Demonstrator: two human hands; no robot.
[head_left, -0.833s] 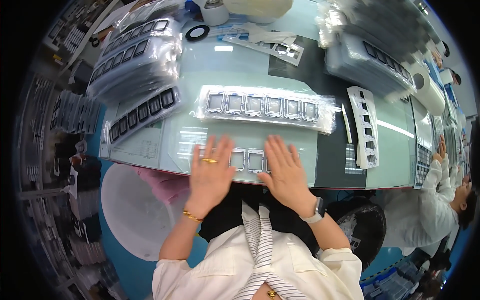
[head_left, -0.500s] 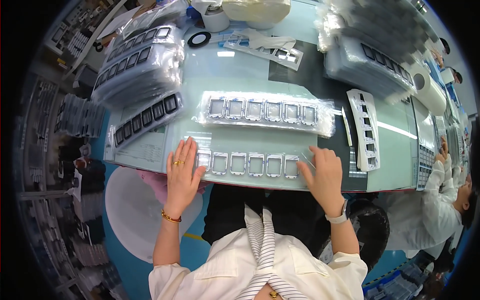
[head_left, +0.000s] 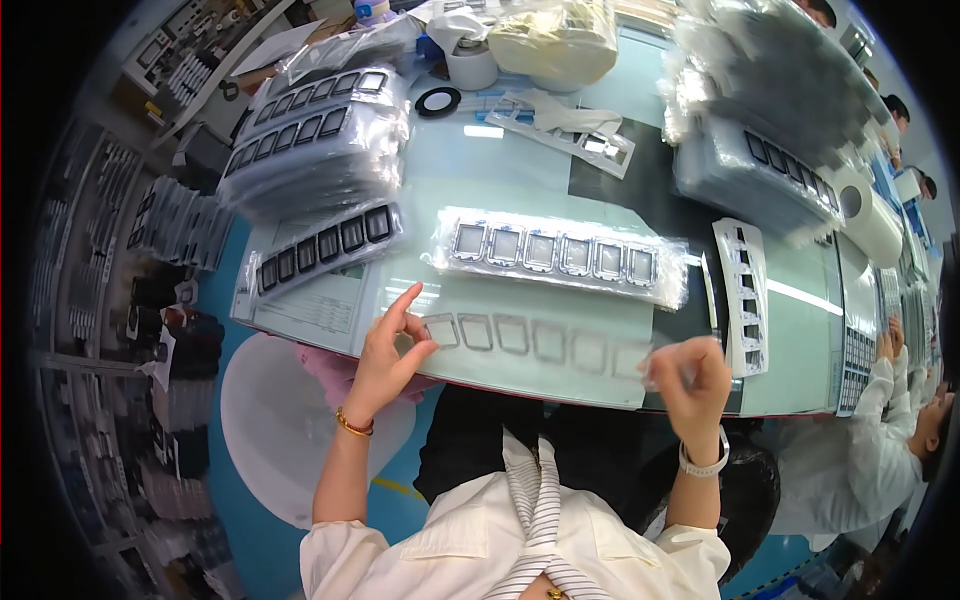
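Note:
A clear film strip [head_left: 512, 335] carrying several thin square frames stretches between my hands at the table's near edge, blurred by motion. My left hand [head_left: 390, 345] pinches its left end between thumb and a finger, with the index finger raised away. At the right end, my right hand [head_left: 697, 375] is closed in a blurred pinch on the film. Just beyond lies a stack of clear-bagged strips [head_left: 560, 255] with white-edged square frames, apart from both hands.
Bagged strips of black frames [head_left: 325, 245] lie at left, below a tall bagged stack [head_left: 310, 150]. A white-handled knife [head_left: 709, 290] and white cut-out strips [head_left: 743, 300] lie at right. More bagged stacks [head_left: 760, 170], a black tape roll [head_left: 438, 102] and a co-worker's sleeve [head_left: 875, 390] are farther off.
Both hands lay spread beside the strip before; now their fingers are pinched at its ends. The strip has shifted and blurred. The whole view has moved slightly, so the table appears lower and farther right.

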